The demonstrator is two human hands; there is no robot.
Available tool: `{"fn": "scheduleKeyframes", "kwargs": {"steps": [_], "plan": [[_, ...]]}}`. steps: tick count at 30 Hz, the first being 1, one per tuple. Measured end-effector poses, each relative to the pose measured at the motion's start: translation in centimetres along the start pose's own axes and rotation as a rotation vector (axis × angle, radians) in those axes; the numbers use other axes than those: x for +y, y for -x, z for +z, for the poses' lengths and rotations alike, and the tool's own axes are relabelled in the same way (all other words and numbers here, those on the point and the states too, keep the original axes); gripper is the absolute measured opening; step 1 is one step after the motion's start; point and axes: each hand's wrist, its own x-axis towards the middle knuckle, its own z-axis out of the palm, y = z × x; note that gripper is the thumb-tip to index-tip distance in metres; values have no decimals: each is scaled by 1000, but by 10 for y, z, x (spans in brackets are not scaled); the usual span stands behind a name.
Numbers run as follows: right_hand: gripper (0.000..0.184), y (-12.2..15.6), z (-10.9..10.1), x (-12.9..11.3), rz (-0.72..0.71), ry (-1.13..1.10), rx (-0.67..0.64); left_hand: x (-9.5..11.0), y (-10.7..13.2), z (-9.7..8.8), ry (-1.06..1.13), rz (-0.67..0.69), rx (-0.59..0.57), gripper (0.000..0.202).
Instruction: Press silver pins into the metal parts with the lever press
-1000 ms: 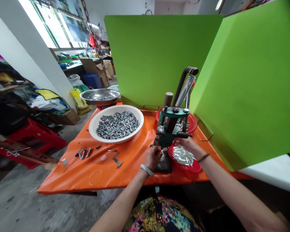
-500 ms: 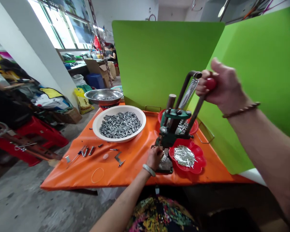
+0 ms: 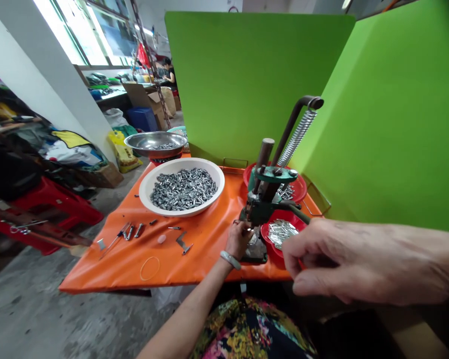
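A green hand press with a coil spring stands on the orange-covered table. My left hand is at its base, under the ram, with fingers pinched together; whatever they hold is too small to make out. Curled over the end of the press's lever, my right hand is closed, and it hides the red knob. The lever points low toward me. Partly behind that hand sits a red flower-shaped dish with thin silvery pins.
A white basin of grey metal pieces is left of the press, a steel bowl behind it. Another red dish lies behind the press. Loose tools are on the left. Green panels enclose the back and right.
My right hand has swung the lever down from its raised position, toward me. My left hand stays at the press base. The view has shifted slightly.
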Motion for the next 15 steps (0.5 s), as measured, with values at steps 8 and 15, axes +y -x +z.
{"fn": "scheduleKeyframes", "kwargs": {"steps": [8, 15], "plan": [[12, -14, 65, 6, -209, 193, 186, -19, 2, 8, 23, -12, -76, 37], [17, -35, 108, 25, -233, 304, 413, -21, 2, 11, 84, -43, -99, 34]]}}
